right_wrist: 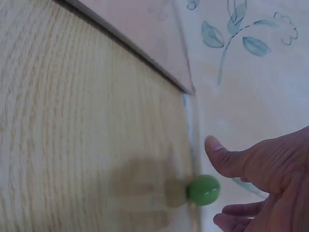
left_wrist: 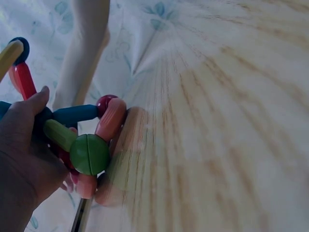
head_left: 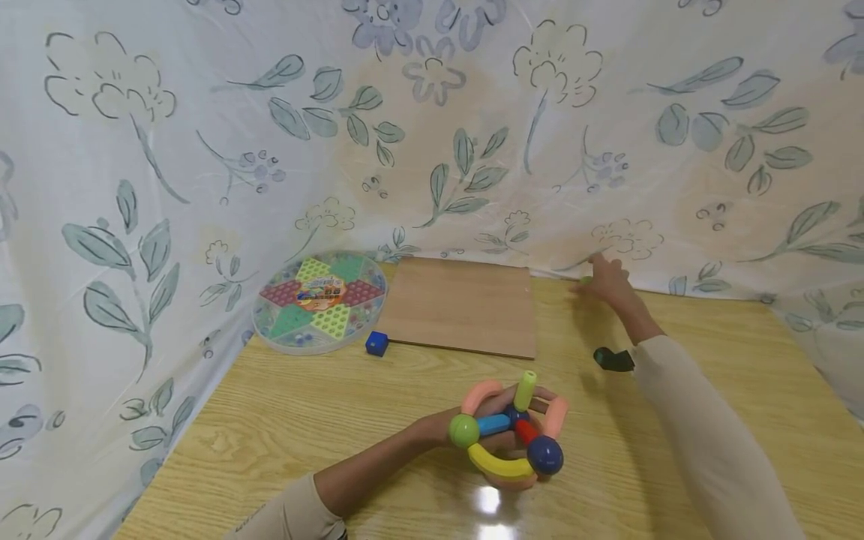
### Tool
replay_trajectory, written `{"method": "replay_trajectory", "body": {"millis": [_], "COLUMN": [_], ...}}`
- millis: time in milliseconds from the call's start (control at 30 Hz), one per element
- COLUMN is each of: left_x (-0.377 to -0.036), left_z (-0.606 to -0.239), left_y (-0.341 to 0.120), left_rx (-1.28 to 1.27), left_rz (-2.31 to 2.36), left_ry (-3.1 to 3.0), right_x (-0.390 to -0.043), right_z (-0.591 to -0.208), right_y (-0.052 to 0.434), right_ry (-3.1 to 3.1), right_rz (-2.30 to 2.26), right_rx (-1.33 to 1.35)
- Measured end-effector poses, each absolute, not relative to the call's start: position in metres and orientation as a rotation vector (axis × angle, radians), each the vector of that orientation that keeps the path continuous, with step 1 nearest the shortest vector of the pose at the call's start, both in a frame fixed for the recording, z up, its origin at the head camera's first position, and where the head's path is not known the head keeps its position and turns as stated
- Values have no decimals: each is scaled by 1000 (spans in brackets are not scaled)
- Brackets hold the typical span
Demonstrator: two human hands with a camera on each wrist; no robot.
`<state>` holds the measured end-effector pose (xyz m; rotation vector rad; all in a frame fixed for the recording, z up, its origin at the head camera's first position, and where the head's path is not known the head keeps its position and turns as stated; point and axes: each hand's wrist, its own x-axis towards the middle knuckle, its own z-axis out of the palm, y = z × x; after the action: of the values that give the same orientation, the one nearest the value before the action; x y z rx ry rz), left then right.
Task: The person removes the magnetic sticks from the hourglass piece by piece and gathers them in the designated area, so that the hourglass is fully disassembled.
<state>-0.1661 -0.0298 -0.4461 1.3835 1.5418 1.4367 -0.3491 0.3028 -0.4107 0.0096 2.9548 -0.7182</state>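
My left hand [head_left: 472, 431] grips a toy made of colored rods and balls [head_left: 509, 435] just above the wooden table [head_left: 304, 442]; it has a green ball, a blue ball, a yellow curved rod, pink curved rods and a blue rod. The left wrist view shows my fingers [left_wrist: 29, 145] curled round the toy [left_wrist: 89, 145]. My right hand [head_left: 607, 281] reaches to the table's far edge by the cloth wall. Its thumb and fingers [right_wrist: 227, 159] are spread, close to a small green ball [right_wrist: 203, 189] without touching it. The green ball [head_left: 586, 280] lies at the wall.
A thin brown wooden board [head_left: 466, 304] lies flat at the back. A round checkers game tray [head_left: 320, 300] sits at the back left with a blue cube [head_left: 376, 343] beside it. Floral cloth [head_left: 432, 127] walls the table on three sides.
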Motion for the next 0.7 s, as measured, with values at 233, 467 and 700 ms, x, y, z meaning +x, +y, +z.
{"method": "replay_trajectory", "body": {"millis": [233,467,700], "left_x": [-167,-163,-161], "left_z": [-449,-441,-436], "left_y": [-31,-33,-32], "left_rx": [1392,1371,1385], "left_rz": [1432,1447,1432], "left_ry": [1553,1542,1560], "right_x": [-332,-304,-253], "right_z": [-383,-360,-338], "right_y": [295,287,276], "right_ry": [2914,2934,2930], "right_rz": [-656,-537,-571], "right_rx": [-32,-108,-433]}}
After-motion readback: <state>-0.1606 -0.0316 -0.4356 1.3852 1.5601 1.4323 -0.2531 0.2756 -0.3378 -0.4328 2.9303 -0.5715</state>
